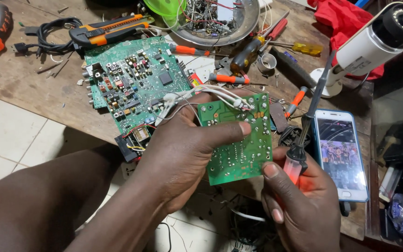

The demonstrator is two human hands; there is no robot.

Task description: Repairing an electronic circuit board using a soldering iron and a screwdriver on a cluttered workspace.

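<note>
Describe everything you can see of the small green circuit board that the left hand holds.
The small green circuit board is a thin rectangle, its solder side facing the camera, with many shiny solder points and pale traces. It is held nearly upright, slightly tilted, above the wooden workbench. The left hand grips its left edge, thumb across the face. White wires join its top edge. The right hand, holding a screwdriver, touches its lower right corner.
</note>
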